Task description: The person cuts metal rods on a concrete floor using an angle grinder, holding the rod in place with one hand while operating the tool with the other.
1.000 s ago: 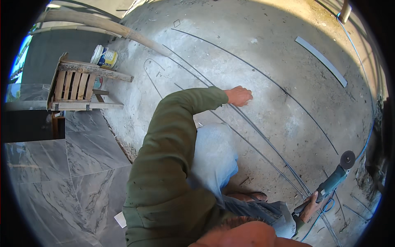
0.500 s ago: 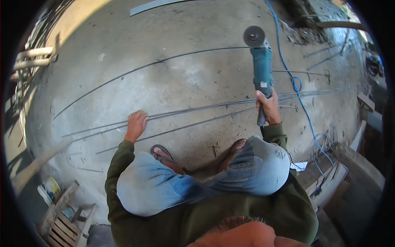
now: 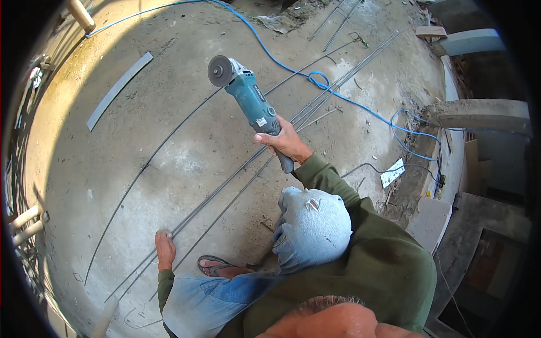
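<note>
My right hand [image 3: 289, 139] is wrapped round the rear handle of a teal angle grinder [image 3: 251, 101]. The grinder is raised over the floor, its dark cutting disc [image 3: 221, 70] at the far end facing up. Low at the left, my left hand [image 3: 165, 249] is closed at a bundle of long thin steel rods [image 3: 225, 183]; its fingertips are partly hidden. These rods run diagonally across the concrete floor and pass beneath the grinder and my right hand. Beyond them lies another single curved rod [image 3: 147, 162], one end passing out of sight near the disc.
A blue cable [image 3: 360, 105] with a loop snakes across the floor at the right. Far left lies a flat grey strip [image 3: 119, 90]. More rods [image 3: 344, 25] rest at the far side. A white sheet [image 3: 393, 173] and concrete blocks [image 3: 428, 222] are at the right.
The view has swung to the right, so the rods now run more steeply. The grinder is tilted to the left, still in my right hand. My left hand remains at the rods.
</note>
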Demonstrator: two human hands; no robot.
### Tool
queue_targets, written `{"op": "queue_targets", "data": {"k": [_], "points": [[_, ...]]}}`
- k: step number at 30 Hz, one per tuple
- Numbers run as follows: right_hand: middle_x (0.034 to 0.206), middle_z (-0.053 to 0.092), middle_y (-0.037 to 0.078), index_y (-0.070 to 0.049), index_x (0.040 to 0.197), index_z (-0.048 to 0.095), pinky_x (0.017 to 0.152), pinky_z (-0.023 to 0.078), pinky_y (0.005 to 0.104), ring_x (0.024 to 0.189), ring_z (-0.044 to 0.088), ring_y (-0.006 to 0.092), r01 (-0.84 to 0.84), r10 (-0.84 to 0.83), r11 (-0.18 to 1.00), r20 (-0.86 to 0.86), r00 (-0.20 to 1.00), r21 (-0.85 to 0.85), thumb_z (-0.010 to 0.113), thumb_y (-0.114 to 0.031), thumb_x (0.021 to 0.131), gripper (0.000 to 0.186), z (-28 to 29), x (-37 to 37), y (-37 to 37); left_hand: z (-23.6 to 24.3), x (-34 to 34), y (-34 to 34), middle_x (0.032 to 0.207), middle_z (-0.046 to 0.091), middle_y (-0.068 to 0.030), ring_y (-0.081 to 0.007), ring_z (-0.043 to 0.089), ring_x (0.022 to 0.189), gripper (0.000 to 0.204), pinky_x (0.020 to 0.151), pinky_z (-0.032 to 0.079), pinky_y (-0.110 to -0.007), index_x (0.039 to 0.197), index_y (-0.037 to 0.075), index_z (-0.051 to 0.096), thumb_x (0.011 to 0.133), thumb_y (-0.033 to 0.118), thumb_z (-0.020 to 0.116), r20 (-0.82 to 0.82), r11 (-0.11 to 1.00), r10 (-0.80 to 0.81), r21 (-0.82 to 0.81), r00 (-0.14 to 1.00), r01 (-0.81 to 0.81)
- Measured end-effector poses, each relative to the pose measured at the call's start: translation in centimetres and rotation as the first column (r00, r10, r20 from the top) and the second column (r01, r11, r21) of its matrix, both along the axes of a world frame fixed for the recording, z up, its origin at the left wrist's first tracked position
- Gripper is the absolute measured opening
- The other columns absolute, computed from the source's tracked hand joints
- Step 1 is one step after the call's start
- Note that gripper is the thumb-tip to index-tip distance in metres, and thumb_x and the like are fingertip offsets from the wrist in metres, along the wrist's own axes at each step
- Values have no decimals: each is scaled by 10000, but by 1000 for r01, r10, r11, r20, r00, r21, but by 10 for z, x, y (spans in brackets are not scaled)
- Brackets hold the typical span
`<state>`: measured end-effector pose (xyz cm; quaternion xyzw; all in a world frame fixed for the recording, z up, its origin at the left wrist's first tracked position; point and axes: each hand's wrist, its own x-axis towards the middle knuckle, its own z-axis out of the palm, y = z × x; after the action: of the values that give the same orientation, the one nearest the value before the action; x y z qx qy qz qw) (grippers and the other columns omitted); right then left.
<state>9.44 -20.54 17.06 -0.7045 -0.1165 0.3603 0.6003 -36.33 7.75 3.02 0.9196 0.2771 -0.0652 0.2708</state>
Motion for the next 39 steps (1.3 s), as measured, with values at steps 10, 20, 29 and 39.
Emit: {"op": "queue_targets", "data": {"k": [10, 20, 29, 39], "points": [[794, 577, 32, -8, 1230, 500, 441, 468, 235, 518, 548, 91, -32, 34, 999, 27, 999, -42, 849, -406, 709, 743, -5, 4, -7, 4, 8, 16, 930, 507, -188, -368, 488, 901, 66, 814, 393, -451, 915, -12, 521, 925, 52, 504, 40, 999, 27, 25, 999, -28], [756, 568, 18, 2, 1150, 545, 443, 453, 219, 511, 531, 85, -28, 33, 998, 92, 995, -47, 862, -393, 705, 674, -8, 11, -3, 23, 44, -18, 1109, 578, -162, -351, 531, 1059, 280, 899, 404, -450, 1091, 26, 594, 882, 204, 648, 132, 986, -44, 168, 990, 21], [775, 587, 29, -8, 1149, 543, 443, 450, 216, 512, 532, 82, 32, -31, 999, 56, 998, -9, 868, -374, 701, 664, -3, 4, -5, -10, 61, -36, 965, 632, -157, -352, 601, 902, 160, 789, 483, -418, 1006, 18, 662, 867, 94, 635, 125, 992, -104, 79, 987, 94], [771, 590, 25, -18, 1201, 523, 454, 458, 216, 534, 541, 80, 12, -12, 1000, 62, 998, -6, 874, -395, 684, 731, 10, 6, -12, 52, 77, -29, 878, 624, -162, -352, 616, 798, 100, 688, 485, -416, 972, 5, 631, 927, 80, 583, 280, 995, 25, 86, 960, -51]]}}
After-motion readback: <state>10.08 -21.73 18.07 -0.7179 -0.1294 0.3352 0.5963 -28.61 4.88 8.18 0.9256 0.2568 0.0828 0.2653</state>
